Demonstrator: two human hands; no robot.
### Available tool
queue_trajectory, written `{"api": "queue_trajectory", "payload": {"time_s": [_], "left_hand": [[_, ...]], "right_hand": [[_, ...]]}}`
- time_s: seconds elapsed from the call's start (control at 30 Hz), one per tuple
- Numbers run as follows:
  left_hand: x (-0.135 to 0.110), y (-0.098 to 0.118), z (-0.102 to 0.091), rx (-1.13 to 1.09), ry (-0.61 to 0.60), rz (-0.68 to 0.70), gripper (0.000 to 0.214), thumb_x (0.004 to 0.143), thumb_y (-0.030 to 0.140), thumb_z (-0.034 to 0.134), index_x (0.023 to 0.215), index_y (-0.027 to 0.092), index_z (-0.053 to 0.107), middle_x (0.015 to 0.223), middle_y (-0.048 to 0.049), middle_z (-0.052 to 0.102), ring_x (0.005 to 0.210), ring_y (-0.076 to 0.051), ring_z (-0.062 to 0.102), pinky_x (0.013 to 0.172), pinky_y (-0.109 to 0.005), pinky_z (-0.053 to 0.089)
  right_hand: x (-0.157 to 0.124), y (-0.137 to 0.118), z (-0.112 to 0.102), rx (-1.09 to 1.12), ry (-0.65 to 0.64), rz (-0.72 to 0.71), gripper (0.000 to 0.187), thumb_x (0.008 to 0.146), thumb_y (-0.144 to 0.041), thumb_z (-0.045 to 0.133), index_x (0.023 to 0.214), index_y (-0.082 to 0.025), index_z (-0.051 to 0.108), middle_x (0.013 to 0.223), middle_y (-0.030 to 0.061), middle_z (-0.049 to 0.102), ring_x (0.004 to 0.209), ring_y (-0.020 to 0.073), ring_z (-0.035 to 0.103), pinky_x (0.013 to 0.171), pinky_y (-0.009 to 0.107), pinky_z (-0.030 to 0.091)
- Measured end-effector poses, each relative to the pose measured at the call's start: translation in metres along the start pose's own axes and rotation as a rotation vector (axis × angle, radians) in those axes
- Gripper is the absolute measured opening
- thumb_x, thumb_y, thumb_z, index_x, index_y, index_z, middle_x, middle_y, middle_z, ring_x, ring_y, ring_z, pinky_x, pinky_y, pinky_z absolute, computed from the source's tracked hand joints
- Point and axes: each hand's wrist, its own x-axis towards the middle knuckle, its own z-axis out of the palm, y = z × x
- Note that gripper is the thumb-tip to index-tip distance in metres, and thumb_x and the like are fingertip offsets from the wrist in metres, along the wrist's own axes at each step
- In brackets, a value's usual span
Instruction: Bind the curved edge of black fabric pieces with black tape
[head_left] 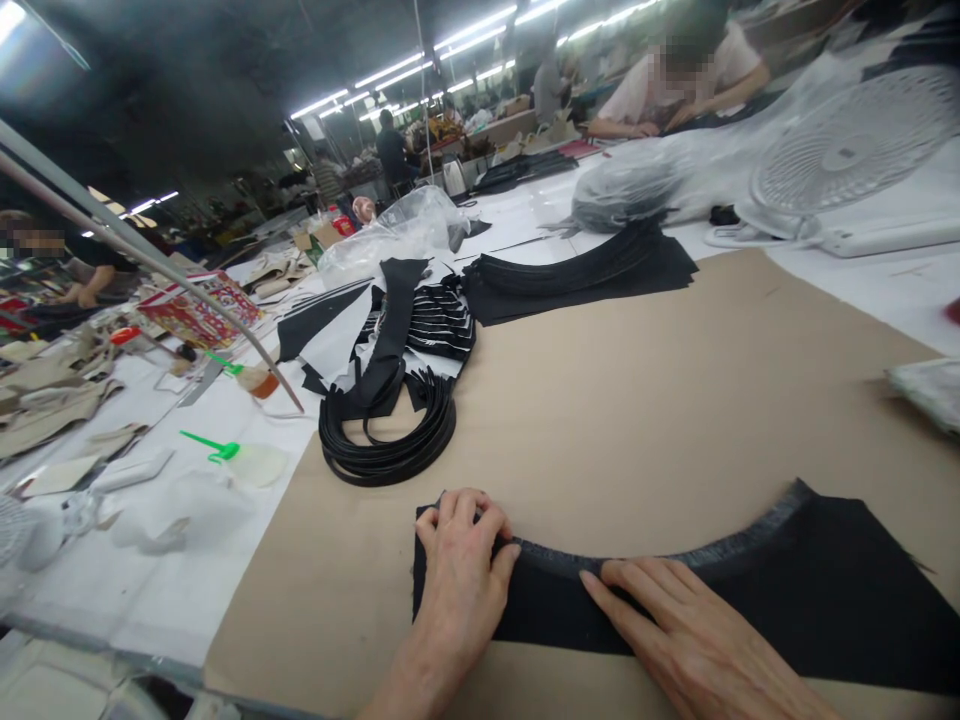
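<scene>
A black fabric panel (810,580) with a concave curved edge lies on the brown board in front of me. A shiny dark strip (739,540) runs along that curve. At the panel's left end, my left hand (461,565) bends its fingers over the edge and grips it, thumb against the strip. Farther right, near the middle of the curve, my right hand (675,620) pinches the same edge between thumb and fingers. What lies under the fingertips is hidden.
Beyond the hands lie a coil of black strips (390,465), stacked black curved panels (570,285) and striped black pieces (442,325). Green-tipped bottles (255,465) stand left, a white fan (847,150) right. A slanting metal pole (172,275) crosses the left side. Co-workers sit farther back.
</scene>
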Motion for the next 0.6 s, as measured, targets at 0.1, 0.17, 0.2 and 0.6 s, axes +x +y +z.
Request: {"api": "queue_trajectory", "payload": {"time_s": [0.1, 0.17, 0.2, 0.6], "left_hand": [[-0.002, 0.003, -0.004, 0.006, -0.008, -0.012, 0.016, 0.079, 0.01, 0.06, 0.08, 0.026, 0.06, 0.105, -0.0002, 0.06, 0.108, -0.023, 0.049, 0.092, -0.047, 0.03], [-0.003, 0.002, -0.008, -0.004, 0.001, -0.029, 0.017, 0.081, 0.01, 0.056, 0.085, 0.027, 0.06, 0.103, -0.0004, 0.06, 0.107, -0.023, 0.05, 0.093, -0.047, 0.03], [-0.004, -0.001, -0.011, -0.016, 0.022, -0.044, 0.018, 0.083, 0.011, 0.054, 0.088, 0.027, 0.06, 0.103, -0.0005, 0.061, 0.107, -0.023, 0.05, 0.094, -0.048, 0.031], [-0.013, -0.041, -0.023, 0.081, 0.09, -0.05, 0.045, 0.085, 0.007, 0.051, 0.117, 0.037, 0.061, 0.117, -0.0032, 0.055, 0.115, -0.024, 0.047, 0.092, -0.044, 0.037]], "right_hand": [[0.0, 0.0, 0.001, -0.007, 0.011, -0.015, 0.05, 0.076, 0.001, 0.04, 0.117, -0.015, 0.063, 0.1, 0.0077, 0.066, 0.086, 0.0213, 0.058, 0.078, 0.038, 0.049], [0.001, 0.0, 0.001, -0.011, 0.019, -0.026, 0.05, 0.076, 0.001, 0.04, 0.117, -0.014, 0.063, 0.1, 0.0079, 0.066, 0.086, 0.021, 0.058, 0.078, 0.037, 0.049], [0.002, 0.0, 0.0, -0.011, 0.017, -0.028, 0.05, 0.075, 0.001, 0.039, 0.117, -0.014, 0.063, 0.1, 0.0079, 0.066, 0.086, 0.0209, 0.058, 0.078, 0.037, 0.049], [-0.011, 0.007, 0.011, -0.12, 0.021, -0.076, 0.056, 0.074, 0.001, 0.038, 0.122, -0.018, 0.061, 0.107, 0.0064, 0.068, 0.094, 0.0215, 0.061, 0.083, 0.039, 0.048]]}}
